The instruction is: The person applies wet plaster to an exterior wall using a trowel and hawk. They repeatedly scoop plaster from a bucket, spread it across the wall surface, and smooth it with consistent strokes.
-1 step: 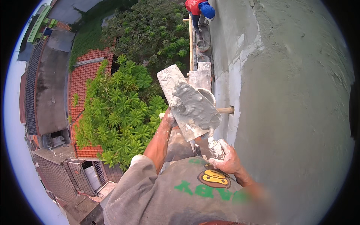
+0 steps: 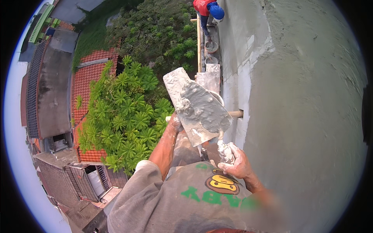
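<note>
My left hand [image 2: 174, 124] is closed on a plaster-coated flat board [image 2: 176, 83], held up at the middle of the head view and tilted. Grey wet mortar [image 2: 200, 106] lies heaped across it. My right hand [image 2: 237, 165], lower and to the right, is wrapped round a trowel handle [image 2: 226, 152] caked in pale plaster, which reaches up to the board's lower right corner; the trowel's blade cannot be clearly told from the mortar. A pale rim of a container shows behind the board.
A grey plastered wall [image 2: 303, 116] fills the right, with a pole [image 2: 236, 113] at its foot. A narrow scaffold platform [image 2: 208, 73] carries buckets [image 2: 211, 46] and, farther along, a co-worker in red [image 2: 202, 7], bent over. Treetops [image 2: 124, 116] and tiled roofs [image 2: 89, 93] lie below left.
The board and my right hand have shifted very slightly to the right. The co-worker has moved a little. Both hands keep their grips.
</note>
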### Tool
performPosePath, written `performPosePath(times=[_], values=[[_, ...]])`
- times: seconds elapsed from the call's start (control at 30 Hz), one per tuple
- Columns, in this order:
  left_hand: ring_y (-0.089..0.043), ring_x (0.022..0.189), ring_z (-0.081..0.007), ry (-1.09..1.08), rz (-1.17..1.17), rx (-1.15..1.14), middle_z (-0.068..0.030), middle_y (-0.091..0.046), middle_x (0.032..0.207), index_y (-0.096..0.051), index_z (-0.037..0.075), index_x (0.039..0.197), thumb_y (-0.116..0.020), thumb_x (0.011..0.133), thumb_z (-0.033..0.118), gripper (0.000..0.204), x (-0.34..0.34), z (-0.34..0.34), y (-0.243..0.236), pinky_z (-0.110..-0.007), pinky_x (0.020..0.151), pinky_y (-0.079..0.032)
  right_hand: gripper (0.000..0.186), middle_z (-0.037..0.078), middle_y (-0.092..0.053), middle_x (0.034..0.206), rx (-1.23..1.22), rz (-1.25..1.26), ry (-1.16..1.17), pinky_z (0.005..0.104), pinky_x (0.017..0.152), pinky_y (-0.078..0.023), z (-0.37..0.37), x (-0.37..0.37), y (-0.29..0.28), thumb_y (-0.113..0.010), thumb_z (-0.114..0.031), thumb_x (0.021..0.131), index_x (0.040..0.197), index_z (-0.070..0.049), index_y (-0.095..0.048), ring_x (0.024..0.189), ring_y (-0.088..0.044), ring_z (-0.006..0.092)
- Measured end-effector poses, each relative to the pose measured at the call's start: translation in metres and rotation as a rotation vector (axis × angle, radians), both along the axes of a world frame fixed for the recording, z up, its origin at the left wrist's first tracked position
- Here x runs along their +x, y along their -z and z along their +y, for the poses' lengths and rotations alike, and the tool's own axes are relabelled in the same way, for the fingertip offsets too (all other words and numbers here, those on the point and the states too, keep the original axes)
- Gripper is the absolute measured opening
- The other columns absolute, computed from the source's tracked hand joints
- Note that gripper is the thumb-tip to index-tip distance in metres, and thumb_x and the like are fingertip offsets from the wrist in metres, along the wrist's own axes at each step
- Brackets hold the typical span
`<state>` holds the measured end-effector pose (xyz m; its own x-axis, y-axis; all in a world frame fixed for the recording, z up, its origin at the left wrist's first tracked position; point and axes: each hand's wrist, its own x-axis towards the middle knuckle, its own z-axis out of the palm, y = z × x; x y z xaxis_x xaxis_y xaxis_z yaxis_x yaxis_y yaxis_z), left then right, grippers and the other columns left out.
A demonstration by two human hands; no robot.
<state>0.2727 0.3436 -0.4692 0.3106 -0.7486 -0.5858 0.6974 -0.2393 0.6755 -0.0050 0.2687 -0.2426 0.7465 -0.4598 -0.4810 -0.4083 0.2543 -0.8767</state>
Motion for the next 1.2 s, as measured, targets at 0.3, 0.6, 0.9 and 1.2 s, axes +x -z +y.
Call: performPosePath(times=[0.3,0.6,0.9,1.2], values=[[-0.062,0.086,-0.0245,-0.126,0.126,-0.01,-0.0113,-0.064,0.1,-0.059,0.004,0.11,-0.064,0.086,0.028,0.035,0.013,0.024,-0.023,-0.042,0.074,-0.051,0.036,0.002,-0.055,0.073,0.176,0.168,0.251,0.0253,0.048,-0.044,-0.038,0.0,0.113,-0.069,-0.008,0.072,0.104,0.0,-0.054,0.054,-0.054,0.011],[-0.063,0.092,-0.0264,-0.155,0.173,-0.027,-0.0122,-0.064,0.107,-0.056,0.004,0.118,-0.063,0.088,0.026,0.038,0.02,0.027,-0.046,-0.043,0.079,-0.052,0.033,0.008,-0.062,0.078,0.67,0.498,0.241,0.029,0.042,-0.047,-0.045,0.047,0.281,-0.065,-0.021,0.082,0.108,-0.003,-0.057,0.053,-0.059,0.0174],[-0.064,0.098,-0.0284,-0.095,0.278,-0.163,-0.013,-0.063,0.114,-0.053,0.004,0.125,-0.062,0.089,0.024,0.042,0.001,-0.014,-0.094,-0.045,0.085,-0.054,0.049,0.019,-0.063,0.116,-0.382,0.648,-0.058,0.0435,0.093,-0.047,0.005,0.01,0.231,-0.064,-0.031,0.082,0.121,-0.003,-0.056,0.106,-0.061,0.0359],[-0.062,0.104,-0.0273,0.11,0.138,-0.308,-0.0137,-0.061,0.12,-0.051,0.002,0.129,-0.065,0.089,0.023,0.048,-0.052,-0.107,-0.093,-0.044,0.091,-0.052,0.037,0.018,-0.06,0.117,-1.226,-0.051,0.014,0.0441,0.096,-0.047,0.031,0.023,0.14,-0.061,-0.012,0.081,0.114,0.003,-0.059,0.113,-0.057,0.0314]])
